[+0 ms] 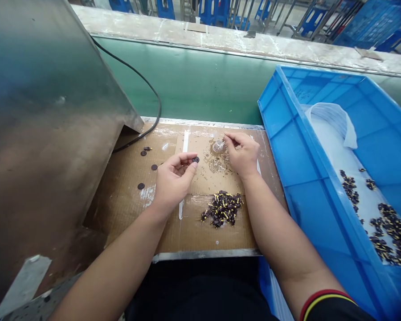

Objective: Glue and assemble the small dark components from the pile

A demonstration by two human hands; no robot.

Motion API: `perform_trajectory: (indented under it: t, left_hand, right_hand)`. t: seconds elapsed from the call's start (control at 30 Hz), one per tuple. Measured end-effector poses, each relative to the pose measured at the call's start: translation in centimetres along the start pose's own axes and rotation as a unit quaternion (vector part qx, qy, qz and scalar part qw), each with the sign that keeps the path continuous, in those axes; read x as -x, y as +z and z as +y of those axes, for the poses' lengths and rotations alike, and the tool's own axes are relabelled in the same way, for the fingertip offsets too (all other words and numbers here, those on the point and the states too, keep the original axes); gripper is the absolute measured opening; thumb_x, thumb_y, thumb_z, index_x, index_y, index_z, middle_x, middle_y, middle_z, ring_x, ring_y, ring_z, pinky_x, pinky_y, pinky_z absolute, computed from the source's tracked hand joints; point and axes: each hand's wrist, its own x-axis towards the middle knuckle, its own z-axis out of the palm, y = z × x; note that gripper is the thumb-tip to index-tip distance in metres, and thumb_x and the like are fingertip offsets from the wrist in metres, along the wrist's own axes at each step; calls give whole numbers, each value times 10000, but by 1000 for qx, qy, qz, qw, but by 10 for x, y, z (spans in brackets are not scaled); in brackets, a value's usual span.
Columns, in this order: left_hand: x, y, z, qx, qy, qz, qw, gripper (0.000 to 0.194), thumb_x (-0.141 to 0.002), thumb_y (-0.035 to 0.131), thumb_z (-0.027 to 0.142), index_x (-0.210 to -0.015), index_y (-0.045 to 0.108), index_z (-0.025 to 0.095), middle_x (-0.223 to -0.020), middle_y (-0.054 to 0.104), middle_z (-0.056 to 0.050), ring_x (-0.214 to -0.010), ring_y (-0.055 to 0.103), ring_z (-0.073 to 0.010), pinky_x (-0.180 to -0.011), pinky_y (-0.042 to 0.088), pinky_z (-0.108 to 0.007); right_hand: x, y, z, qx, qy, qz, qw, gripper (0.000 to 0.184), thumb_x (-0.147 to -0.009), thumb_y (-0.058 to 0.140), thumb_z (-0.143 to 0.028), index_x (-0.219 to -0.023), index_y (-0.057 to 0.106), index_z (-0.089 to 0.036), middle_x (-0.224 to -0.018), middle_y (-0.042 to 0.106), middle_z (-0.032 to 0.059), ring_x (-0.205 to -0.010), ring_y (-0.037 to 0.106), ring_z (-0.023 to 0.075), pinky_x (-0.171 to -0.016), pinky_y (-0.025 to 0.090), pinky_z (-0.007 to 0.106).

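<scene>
Metal housing [47, 125] is filling the left side of the view, sloping down toward the bench. A black cable [153, 96] is running out from under it and curving up over the green belt [200, 84] behind.

Blue crate [287, 147] is sitting at the right edge of the bench, touching the cardboard. A white plastic bag [334, 120] is lying inside it, with many small dark parts [390, 232] scattered over the bag.

Cardboard sheet [194, 227] is covering the bench top under both hands.

Left hand [172, 180] is hovering over the cardboard's middle, thumb and forefinger pinching a small dark disc [195, 159]; remaining fingers are curling inward.

Right hand [242, 154] is resting farther back, fingertips pressing together around something small just beside a clear round piece [218, 145] standing on the cardboard. Cannot tell what the fingertips are gripping.

A pile of dark parts with yellow bits [222, 208] is lying between the two forearms, nearer the body.

Loose dark discs [141, 186] are lying scattered on the cardboard left of the left hand, well apart from each other.
</scene>
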Motion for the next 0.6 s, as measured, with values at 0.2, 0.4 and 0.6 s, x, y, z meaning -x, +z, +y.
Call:
perform_trajectory:
  t: [0.2,0.4,0.6]
  left_hand:
    - [0,0,1,-4,-3,2,1000,237,-835,740,218,-1061,738,146,-952,710,-93,-869,671,-161,-831,583,-277]
    - [-1,-1,0,3,9,-3,1000,229,-834,735,196,-1058,737,147,-955,713,-84,-863,671,-145,-807,582,-249]
    - [0,-1,0,3,21,-2,1000,229,-825,739,181,-1051,738,144,-944,718,-77,-849,678,-137,-794,583,-231]
  right_hand:
    - [1,0,0,1,-3,-10,1000,198,-958,609,-304,-1012,791,-249,-1026,774,56,-937,693,219,-898,544,416]
    - [3,1,4,33,-29,-11,999,202,-969,602,-304,-1025,788,-251,-1026,776,46,-950,700,210,-898,549,403]
    - [3,3,5,67,-71,-2,995,203,-979,595,-299,-1017,786,-242,-996,770,49,-941,696,206,-883,546,395]
